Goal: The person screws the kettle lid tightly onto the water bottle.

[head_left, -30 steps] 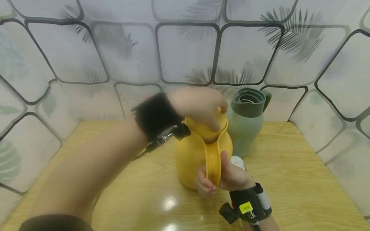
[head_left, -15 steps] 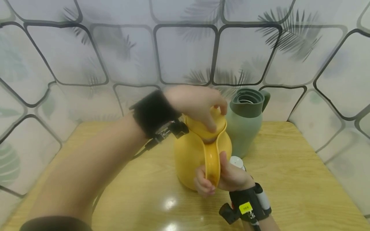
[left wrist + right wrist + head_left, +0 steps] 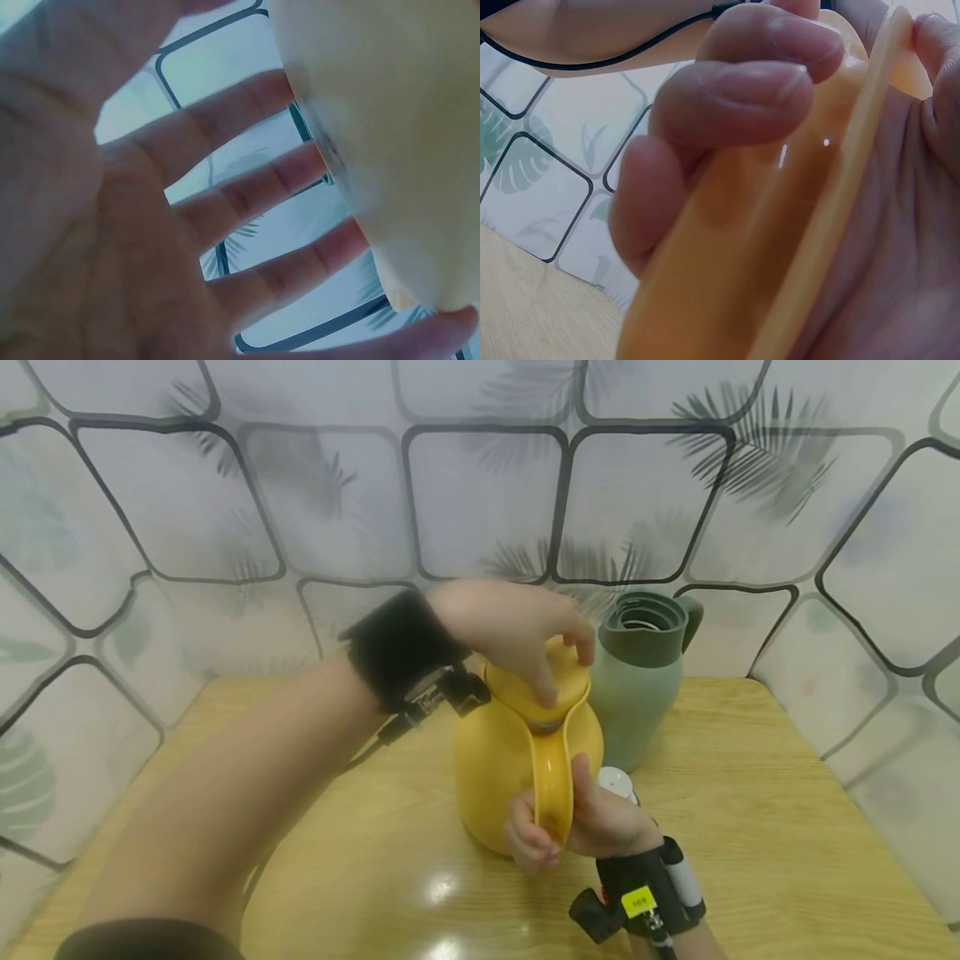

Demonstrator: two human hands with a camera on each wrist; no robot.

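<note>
A yellow vacuum jug (image 3: 483, 777) stands upright on the table, its handle toward me. Curled round that handle (image 3: 552, 768) is my right hand (image 3: 611, 822); the right wrist view shows the fingers (image 3: 731, 101) wrapped over the handle's glossy side. From above, my left hand (image 3: 517, 622) grips the jug's yellow lid (image 3: 567, 672), thumb on the near side and fingers on the far side. In the left wrist view its spread fingers (image 3: 255, 184) touch a pale rounded surface (image 3: 397, 150). The lid appears seated in the jug's mouth.
A green jug (image 3: 637, 702) with a lidless, threaded mouth stands close behind the yellow one, to the right. A small item with a white round top (image 3: 615, 781) is partly hidden by my right hand. Patterned cloth (image 3: 487, 502) surrounds the wooden table (image 3: 360, 860).
My left thumb has shifted slightly to the left along the lid, and the fingers have moved a little. My right hand keeps its hold on the handle; the jug stays in place.
</note>
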